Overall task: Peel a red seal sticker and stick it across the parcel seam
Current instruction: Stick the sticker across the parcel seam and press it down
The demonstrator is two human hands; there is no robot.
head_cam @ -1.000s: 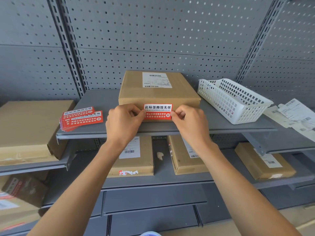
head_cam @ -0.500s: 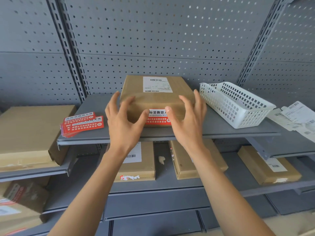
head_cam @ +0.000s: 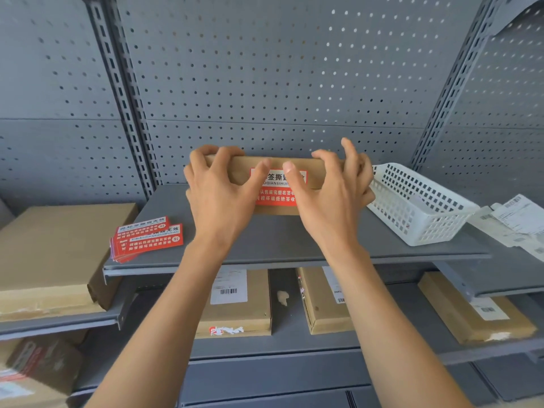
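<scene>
Gripping parcel w/ both hands

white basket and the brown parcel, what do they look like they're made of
The white lattice basket looks like moulded plastic: smooth, slightly glossy, with even square holes. The flat brown parcel gripped by both hands looks like matte cardboard, with crisp folded edges; the red seal sticker on it seems glossy printed paper or film.
</scene>
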